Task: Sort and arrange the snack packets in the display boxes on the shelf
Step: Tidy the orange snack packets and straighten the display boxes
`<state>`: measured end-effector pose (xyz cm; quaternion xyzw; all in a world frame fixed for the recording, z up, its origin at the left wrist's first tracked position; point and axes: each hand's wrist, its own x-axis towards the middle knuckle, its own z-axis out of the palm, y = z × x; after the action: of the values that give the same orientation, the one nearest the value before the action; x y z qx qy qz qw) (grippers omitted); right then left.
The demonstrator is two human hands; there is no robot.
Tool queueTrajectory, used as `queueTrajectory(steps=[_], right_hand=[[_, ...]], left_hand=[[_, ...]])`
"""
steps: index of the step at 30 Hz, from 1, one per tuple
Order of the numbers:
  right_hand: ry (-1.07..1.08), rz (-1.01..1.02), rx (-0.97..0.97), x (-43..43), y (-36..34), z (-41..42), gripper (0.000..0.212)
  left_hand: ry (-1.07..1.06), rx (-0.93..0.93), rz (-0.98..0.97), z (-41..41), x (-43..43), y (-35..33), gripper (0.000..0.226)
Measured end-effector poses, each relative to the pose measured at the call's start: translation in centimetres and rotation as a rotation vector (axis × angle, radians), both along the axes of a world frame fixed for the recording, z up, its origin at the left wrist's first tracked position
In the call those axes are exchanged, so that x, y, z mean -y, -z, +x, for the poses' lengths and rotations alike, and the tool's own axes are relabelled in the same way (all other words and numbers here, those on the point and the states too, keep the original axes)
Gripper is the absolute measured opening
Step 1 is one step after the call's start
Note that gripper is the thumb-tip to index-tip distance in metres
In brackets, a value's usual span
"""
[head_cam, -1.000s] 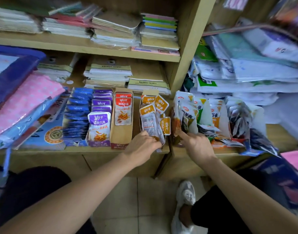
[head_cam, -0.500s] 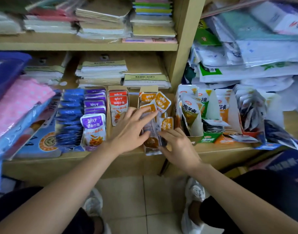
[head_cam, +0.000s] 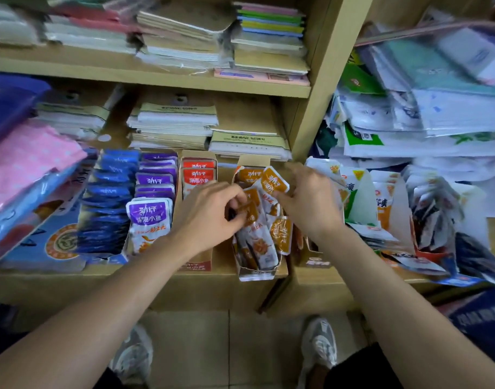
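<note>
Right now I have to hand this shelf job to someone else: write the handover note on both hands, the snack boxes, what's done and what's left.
Left hand: fingers curled on an orange packet in the orange packets' box.
Right hand: at the same box, fingertips on a tilted orange packet at the top of the pile.
Boxes: blue packets, purple packets and red packets stand in tidy rows to the left. The red box is mostly empty at the front.
Done: those three rows look sorted.
Left: the orange packets lie crooked and overlapping; straighten them. The mixed boxes further right look untidy too.
</note>
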<state>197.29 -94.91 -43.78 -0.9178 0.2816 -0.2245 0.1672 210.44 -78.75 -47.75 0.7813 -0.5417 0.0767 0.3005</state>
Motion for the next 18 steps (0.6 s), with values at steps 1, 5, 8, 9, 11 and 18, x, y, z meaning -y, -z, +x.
queueTrajectory(steps=[1,5,8,9,11,18], right_hand=[[0.006,0.038,-0.037,0.5,0.0,0.7,0.039],[0.003,0.163,-0.016,1.4,0.2,2.0,0.013],[0.019,0.189,0.136,2.0,-0.1,1.9,0.011],[0.036,0.185,0.197,2.3,-0.3,1.7,0.009],[0.067,0.169,0.309,2.7,-0.6,1.2,0.006],[0.016,0.233,0.545,3.0,-1.3,0.7,0.013]], left_hand=[[-0.006,-0.007,0.01,0.1,0.3,-0.1,0.029],[0.012,0.052,0.178,0.5,2.2,-0.1,0.065],[0.053,0.072,0.189,1.1,3.0,0.0,0.062],[0.06,0.063,0.173,1.3,3.0,0.0,0.06],[0.1,0.025,0.131,1.6,2.8,-0.2,0.052],[0.084,-0.112,-0.062,2.1,2.2,0.1,0.028]])
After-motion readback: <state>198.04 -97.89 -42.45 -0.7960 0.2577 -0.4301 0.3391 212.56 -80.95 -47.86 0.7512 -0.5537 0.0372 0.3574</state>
